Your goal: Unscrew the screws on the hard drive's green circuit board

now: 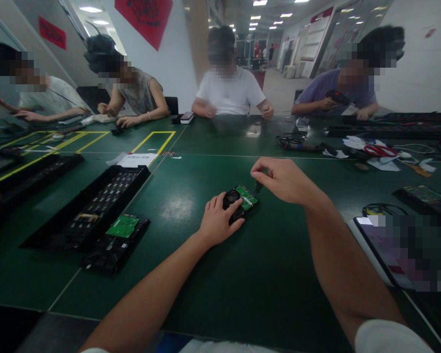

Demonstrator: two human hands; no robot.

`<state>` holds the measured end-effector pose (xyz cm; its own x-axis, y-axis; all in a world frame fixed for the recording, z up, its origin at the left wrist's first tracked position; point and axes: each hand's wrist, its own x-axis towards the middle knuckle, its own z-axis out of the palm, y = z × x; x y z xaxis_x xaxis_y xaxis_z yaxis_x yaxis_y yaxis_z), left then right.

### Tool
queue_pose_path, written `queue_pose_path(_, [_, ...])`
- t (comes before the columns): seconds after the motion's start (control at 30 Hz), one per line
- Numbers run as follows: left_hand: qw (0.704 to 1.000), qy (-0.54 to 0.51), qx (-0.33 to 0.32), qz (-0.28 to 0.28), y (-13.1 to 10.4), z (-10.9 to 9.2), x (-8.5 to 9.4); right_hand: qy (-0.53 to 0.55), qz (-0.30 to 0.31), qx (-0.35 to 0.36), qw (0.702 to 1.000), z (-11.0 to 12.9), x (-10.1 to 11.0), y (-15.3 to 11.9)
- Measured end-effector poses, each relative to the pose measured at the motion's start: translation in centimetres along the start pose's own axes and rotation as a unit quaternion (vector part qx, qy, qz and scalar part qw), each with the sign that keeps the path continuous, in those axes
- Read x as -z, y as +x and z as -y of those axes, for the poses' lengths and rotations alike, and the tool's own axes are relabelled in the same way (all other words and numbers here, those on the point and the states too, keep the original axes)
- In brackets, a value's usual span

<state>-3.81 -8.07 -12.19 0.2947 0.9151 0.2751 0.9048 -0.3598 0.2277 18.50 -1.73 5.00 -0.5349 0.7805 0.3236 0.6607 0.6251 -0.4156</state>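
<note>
A hard drive (pixel 248 198) with a green circuit board and a black body lies flat on the green table. My left hand (pixel 220 218) rests over its left part, fingers spread across the black area and thumb along the near edge. Above the drive's right side, my right hand (pixel 279 179) pinches a small dark screwdriver (pixel 257 186), which points down at the board's right edge. The exact spot where its tip meets the drive is too small to make out.
Left of my hands, another drive with a green board (pixel 123 226) lies beside a long black tray (pixel 106 196) and a white paper (pixel 137 160). A tablet (pixel 385 255) is at the right, cables (pixel 292 141) farther back. Several people sit across the green table (pixel 206 299).
</note>
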Motion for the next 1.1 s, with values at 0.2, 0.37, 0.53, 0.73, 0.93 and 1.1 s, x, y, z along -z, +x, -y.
queue_pose_path(0.2, [1.000, -0.003, 0.002, 0.000, 0.05, -0.06, 0.03, 0.072, 0.033, -0.021, 0.997, -0.42, -0.47, -0.06])
queue_pose_path(0.37, [1.000, -0.001, -0.001, -0.003, 0.04, 0.01, -0.09, 0.076, 0.040, -0.011, 0.996, -0.67, -0.50, 0.06])
queue_pose_path(0.53, [1.000, 0.005, -0.003, -0.004, 0.02, 0.10, -0.18, 0.022, 0.005, 0.025, 0.999, -0.67, -0.39, 0.21])
queue_pose_path(0.73, [1.000, 0.006, -0.003, 0.001, 0.02, -0.01, 0.03, -0.016, -0.014, 0.005, 1.000, -0.97, -0.53, 0.15])
queue_pose_path(0.93, [1.000, 0.000, 0.000, 0.002, 0.01, -0.07, 0.10, 0.008, 0.006, -0.001, 1.000, -0.36, -0.08, -0.03])
queue_pose_path(1.1, [1.000, 0.000, 0.001, -0.002, 0.02, -0.06, 0.08, 0.034, 0.012, -0.022, 0.999, -0.03, -0.30, -0.02])
